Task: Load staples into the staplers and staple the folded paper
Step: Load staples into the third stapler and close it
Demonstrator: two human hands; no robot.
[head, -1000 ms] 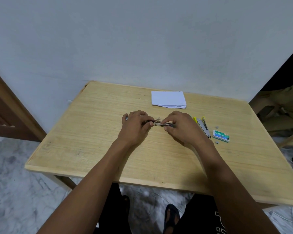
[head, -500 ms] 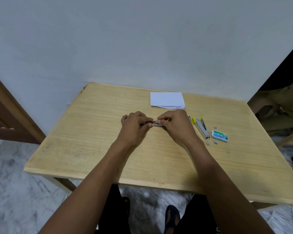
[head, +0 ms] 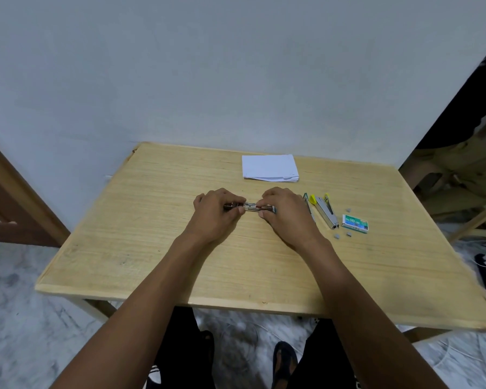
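Your two bare forearms reach forward and angle inward, meeting near the middle. Your left hand [head: 215, 213] lies knuckles up, its fingers [head: 237, 202] curled in a pinch toward the right. Your right hand [head: 288, 213] mirrors it, its fingers [head: 265, 198] curled and pinching toward the left.

Single head-worn wide view, looking forward and down, wooden table [head: 152, 248] near, wall [head: 236, 66] behind
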